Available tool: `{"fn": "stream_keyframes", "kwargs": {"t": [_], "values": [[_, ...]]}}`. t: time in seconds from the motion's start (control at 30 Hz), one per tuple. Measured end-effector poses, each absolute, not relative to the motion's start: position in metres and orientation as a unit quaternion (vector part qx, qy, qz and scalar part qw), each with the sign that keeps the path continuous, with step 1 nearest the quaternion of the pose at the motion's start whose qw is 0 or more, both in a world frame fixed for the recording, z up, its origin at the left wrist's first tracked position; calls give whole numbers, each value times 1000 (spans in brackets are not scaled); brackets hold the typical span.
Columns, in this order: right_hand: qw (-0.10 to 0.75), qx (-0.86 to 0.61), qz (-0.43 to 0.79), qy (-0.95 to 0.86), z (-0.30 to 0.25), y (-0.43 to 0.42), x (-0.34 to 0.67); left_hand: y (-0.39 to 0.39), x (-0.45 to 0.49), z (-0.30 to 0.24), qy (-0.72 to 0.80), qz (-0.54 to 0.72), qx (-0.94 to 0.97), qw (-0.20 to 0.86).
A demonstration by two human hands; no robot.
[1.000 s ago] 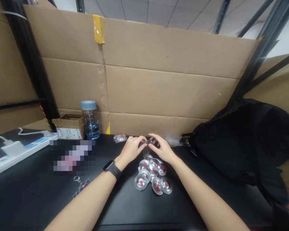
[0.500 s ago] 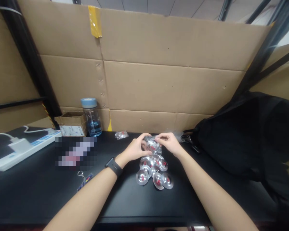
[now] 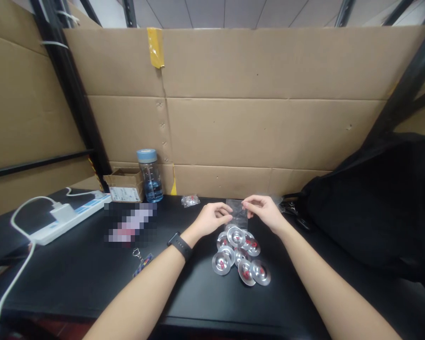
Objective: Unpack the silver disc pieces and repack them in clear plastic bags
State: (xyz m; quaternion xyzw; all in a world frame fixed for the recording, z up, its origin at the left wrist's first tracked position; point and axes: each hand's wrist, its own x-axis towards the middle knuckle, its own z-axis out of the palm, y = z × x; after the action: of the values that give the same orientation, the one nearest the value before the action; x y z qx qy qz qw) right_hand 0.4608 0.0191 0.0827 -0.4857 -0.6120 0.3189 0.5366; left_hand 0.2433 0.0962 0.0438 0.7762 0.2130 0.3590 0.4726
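One clear bag [image 3: 239,216], long axis toward metal discs [image 3: 240,257]

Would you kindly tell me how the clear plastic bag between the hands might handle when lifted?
The clear plastic bag probably flops easily, since its see-through film looks thin. It may also feel slippery, given its glossy highlights.

A black table [image 3: 198,302] bears metal discs [image 3: 241,256], a bottle [image 3: 150,182], a box [image 3: 126,192] and a power strip [image 3: 75,218].

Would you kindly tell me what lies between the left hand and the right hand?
In the head view, a clear plastic bag is between the left hand and right hand.
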Motion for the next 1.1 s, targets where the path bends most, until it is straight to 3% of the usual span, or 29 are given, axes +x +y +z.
{"fn": "stream_keyframes", "kwargs": {"t": [0.3, 0.77, 0.87, 1.0, 1.1], "values": [[524, -476, 303, -638, 73, 28, 461, 94, 247, 47, 220, 447, 718, 485], [550, -488, 294, -611, 78, 25, 471, 99, 249, 43, 237, 455, 709, 483], [567, -517, 244, -593, 82, 25, 488, 101, 243, 42, 262, 437, 754, 415], [648, -542, 139, -517, 88, 24, 524, 110, 229, 40, 296, 418, 826, 236], [650, -573, 108, -487, 85, 21, 553, 120, 224, 38, 330, 418, 819, 215]]}}
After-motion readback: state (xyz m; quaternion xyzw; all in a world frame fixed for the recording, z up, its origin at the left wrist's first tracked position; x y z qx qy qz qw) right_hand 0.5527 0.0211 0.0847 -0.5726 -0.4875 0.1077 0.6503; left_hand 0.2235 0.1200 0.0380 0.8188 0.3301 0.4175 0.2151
